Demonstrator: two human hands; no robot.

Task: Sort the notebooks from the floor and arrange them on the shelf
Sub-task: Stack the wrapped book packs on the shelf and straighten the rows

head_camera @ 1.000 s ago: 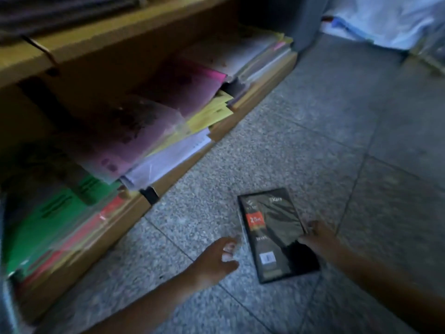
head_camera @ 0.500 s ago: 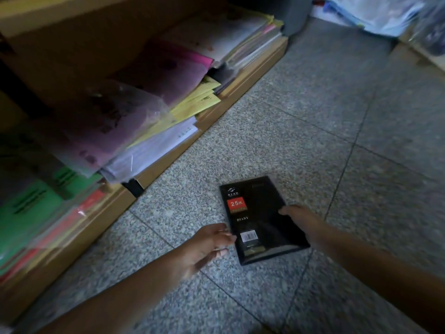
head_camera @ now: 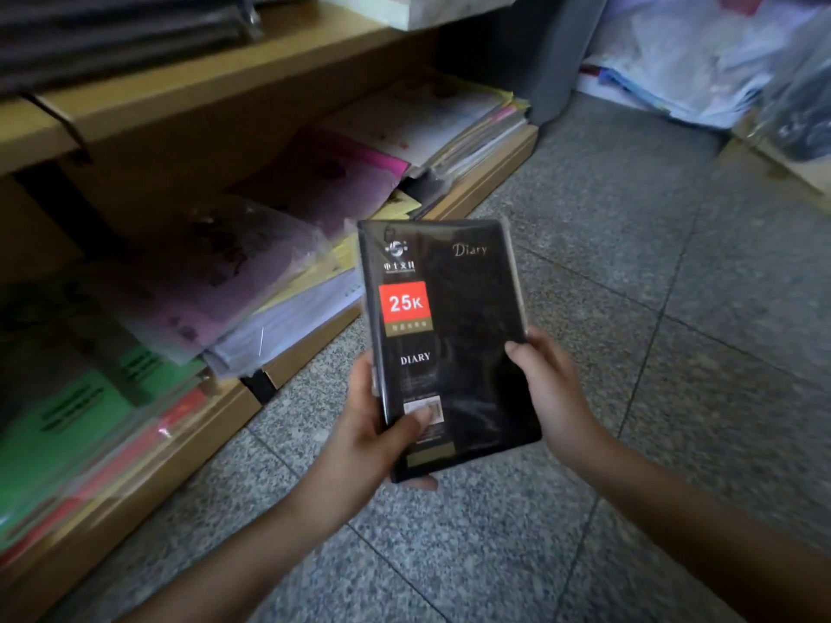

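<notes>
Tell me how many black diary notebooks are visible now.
1. The black diary is held above the floor, the left hand gripping its lower left edge and the right hand its right edge. More could be hidden among the stacked papers on the shelf.

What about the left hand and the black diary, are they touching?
Touching. The head view shows the left hand gripping the black diary at its lower left edge, thumb pressed on the cover.
</notes>
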